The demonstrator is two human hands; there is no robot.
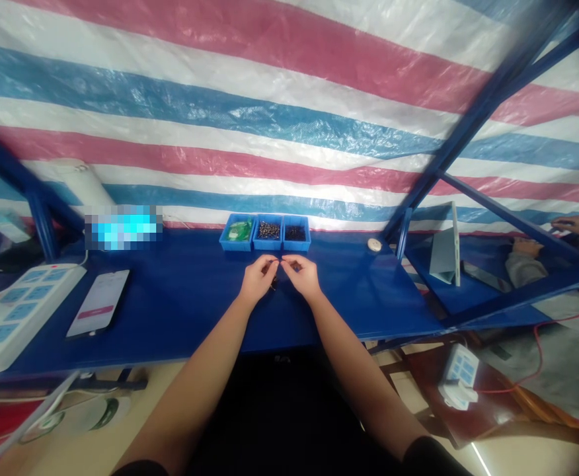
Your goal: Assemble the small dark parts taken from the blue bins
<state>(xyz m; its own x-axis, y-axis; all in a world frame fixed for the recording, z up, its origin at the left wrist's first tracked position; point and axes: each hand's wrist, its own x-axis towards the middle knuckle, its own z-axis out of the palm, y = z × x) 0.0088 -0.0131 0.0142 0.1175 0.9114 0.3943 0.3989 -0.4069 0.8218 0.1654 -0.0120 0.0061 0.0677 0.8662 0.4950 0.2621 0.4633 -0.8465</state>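
Observation:
Above the blue table, my left hand [258, 279] and my right hand [302, 274] are close together with pinched fingertips nearly meeting. Whatever is between the fingers is too small to name. A few small dark pieces [273, 284] show just beside my left fingers. Right behind my hands stand three blue bins in a row. The left bin [236, 247] has a green plastic packet [240, 230] in it. Small brass-and-dark parts [270, 230] fill the middle bin [266, 245]. Small black parts [295, 233] lie in the right bin [297, 245].
A phone [98, 304] and a large white power strip [26, 311] lie at the left. Behind them is a blurred-out lit display [123, 227]. A round white object [374, 245] sits right, near blue frame bars [403, 231]. Beyond, a co-worker's hands [527, 247] are at a neighbouring table.

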